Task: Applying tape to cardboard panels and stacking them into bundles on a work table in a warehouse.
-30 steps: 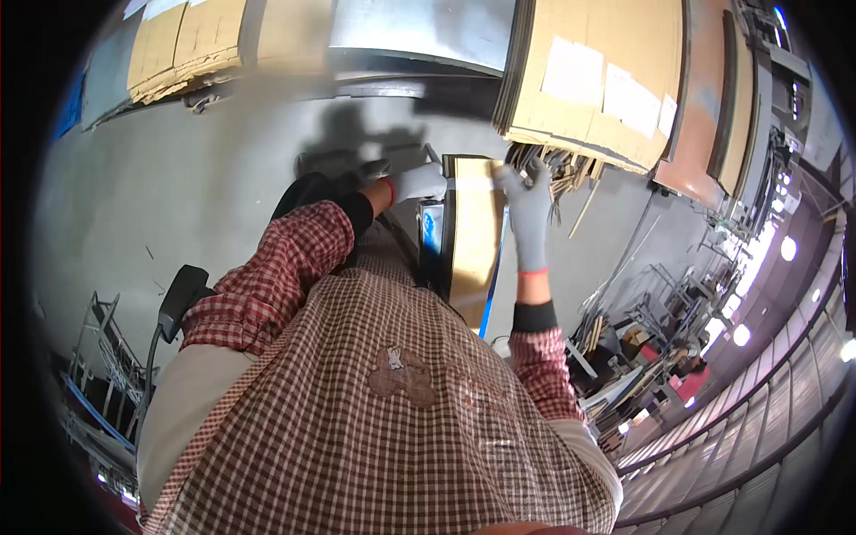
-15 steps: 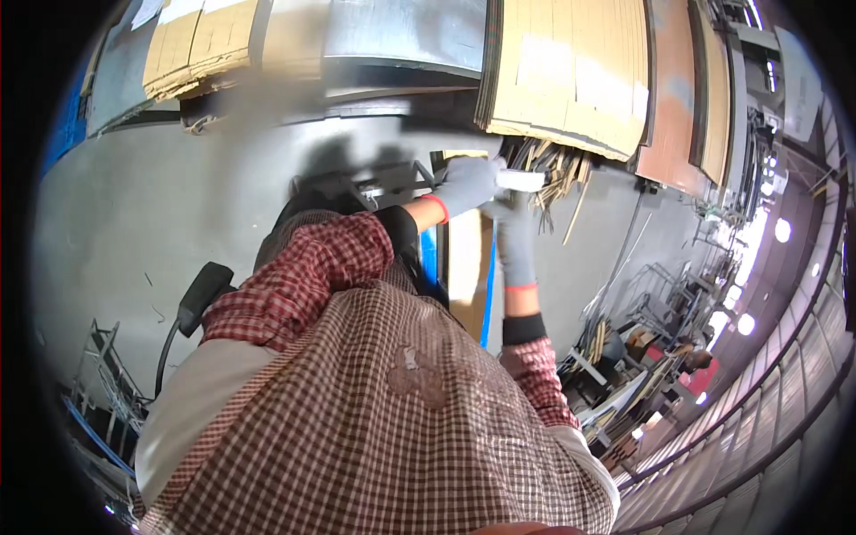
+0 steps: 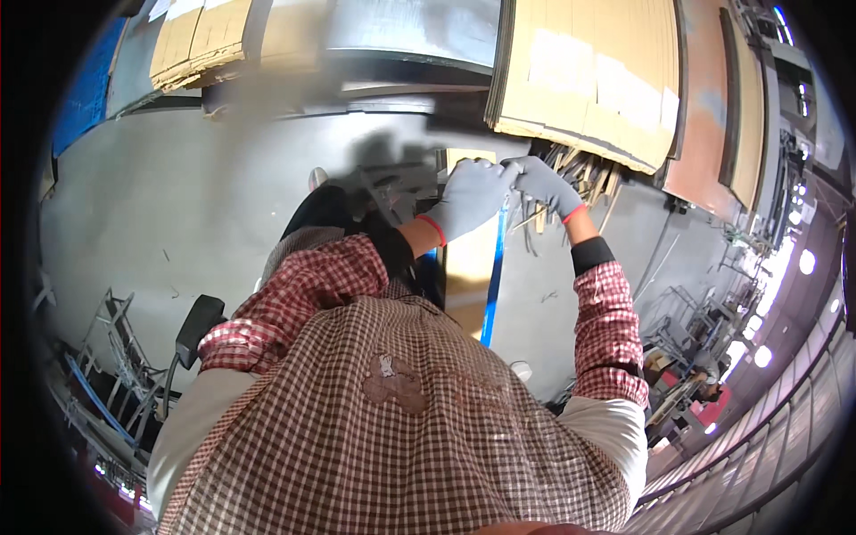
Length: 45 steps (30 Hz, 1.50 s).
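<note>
Change noted: one second ago the left hand (image 3: 473, 196) and right hand (image 3: 541, 183) stood apart on opposite sides of the tan cardboard piece (image 3: 471, 267); they now meet over its 12 o'clock end. The white item seen beside the left hand half a second ago is no longer visible. In my judgement, work is now concentrated at that single spot.

Piece located at 1 o'clock from the checked apron (image 3: 401, 419), with a blue strip (image 3: 493, 276) along its 3 o'clock edge.

Pose: left forearm enters from 8 o'clock, right from 5 o'clock; right wrist bent toward 10 o'clock. Grip: fingers of both gloved hands curled, narrow; whether anything is pinched between them cannot be told. Loose strips (image 3: 608, 178) lie at 3 o'clock from the hands.
</note>
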Available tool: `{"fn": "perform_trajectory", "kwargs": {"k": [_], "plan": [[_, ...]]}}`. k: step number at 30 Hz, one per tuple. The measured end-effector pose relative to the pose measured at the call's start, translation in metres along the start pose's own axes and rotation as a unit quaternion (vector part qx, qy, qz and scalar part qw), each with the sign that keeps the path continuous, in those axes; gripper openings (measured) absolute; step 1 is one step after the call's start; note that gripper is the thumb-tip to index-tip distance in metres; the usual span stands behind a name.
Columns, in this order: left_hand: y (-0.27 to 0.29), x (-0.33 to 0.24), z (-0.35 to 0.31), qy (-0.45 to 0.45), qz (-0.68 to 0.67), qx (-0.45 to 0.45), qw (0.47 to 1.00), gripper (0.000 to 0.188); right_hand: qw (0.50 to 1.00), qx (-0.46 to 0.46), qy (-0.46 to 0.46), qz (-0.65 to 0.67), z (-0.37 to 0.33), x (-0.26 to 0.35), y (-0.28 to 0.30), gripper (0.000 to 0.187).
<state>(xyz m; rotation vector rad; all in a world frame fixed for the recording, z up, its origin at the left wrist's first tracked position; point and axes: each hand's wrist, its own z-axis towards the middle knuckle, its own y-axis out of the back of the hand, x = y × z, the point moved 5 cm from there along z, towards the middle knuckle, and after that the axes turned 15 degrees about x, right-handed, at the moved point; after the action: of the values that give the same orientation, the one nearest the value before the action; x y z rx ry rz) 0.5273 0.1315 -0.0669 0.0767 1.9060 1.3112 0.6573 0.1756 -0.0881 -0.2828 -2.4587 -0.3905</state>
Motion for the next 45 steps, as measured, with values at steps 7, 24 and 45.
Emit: {"fn": "perform_trajectory", "kwargs": {"k": [7,24,45], "plan": [[0.041,0.04,-0.03,0.039,-0.263,-0.2,0.943,0.047,0.948,-0.237,-0.214,-0.001,-0.021,-0.059,-0.005,0.026],[0.383,0.144,0.041,-0.302,-0.758,-0.098,0.569,0.096,0.894,-0.172,0.121,0.395,-0.092,0.106,-0.234,0.079],[0.228,0.322,-0.355,0.218,-0.671,-0.257,0.661,0.041,0.914,-0.249,0.164,0.275,0.283,0.376,0.235,0.066]]}}
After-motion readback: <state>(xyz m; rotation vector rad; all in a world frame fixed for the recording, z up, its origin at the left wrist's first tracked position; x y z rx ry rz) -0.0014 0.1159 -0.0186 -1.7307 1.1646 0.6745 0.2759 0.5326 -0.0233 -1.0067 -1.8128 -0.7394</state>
